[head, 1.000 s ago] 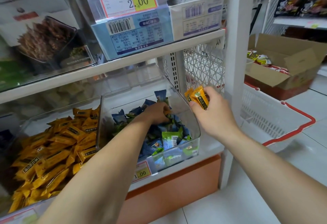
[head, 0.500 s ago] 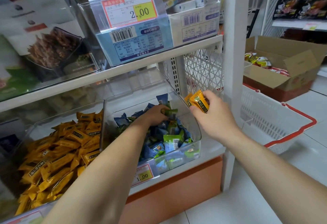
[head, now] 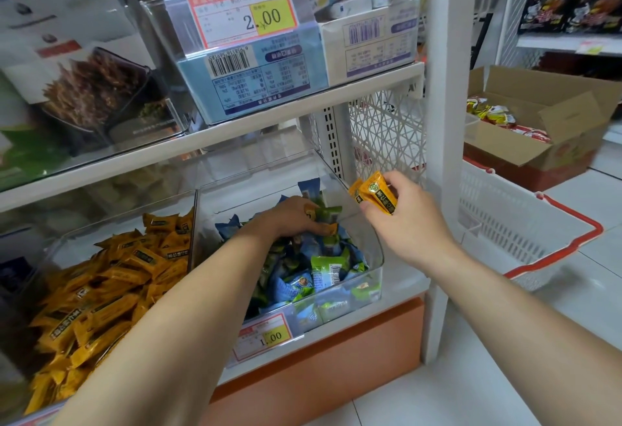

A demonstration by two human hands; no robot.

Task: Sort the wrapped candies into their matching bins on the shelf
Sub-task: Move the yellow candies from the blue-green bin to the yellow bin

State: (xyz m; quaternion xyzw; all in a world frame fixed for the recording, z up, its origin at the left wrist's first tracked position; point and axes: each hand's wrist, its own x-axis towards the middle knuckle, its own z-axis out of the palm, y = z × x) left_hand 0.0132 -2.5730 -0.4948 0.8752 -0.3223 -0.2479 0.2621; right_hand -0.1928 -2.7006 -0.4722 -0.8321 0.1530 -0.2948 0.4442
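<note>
Two clear bins sit side by side on the lower shelf. The left bin (head: pixel 121 223) is full of orange wrapped candies (head: pixel 111 284). The right bin (head: pixel 375 257) holds blue and green wrapped candies (head: pixel 323 267). My left hand (head: pixel 289 216) reaches into the right bin and grips an orange candy (head: pixel 328 228) together with a green one (head: pixel 328 215) among the pile. My right hand (head: pixel 404 220) hovers over the bin's right rim and pinches two orange candies (head: pixel 375 195).
A white post (head: pixel 447 122) stands right of the bins. Beyond it a white basket with a red rim (head: pixel 538 233) rests on the tiled floor, with an open cardboard box (head: pixel 545 129) behind. The upper shelf (head: pixel 235 129) carries clear bins with price tags.
My left hand has dug through the blue and green pile and lifted slightly with an orange and a green candy in its fingers. My right hand has stayed put with its orange candies.
</note>
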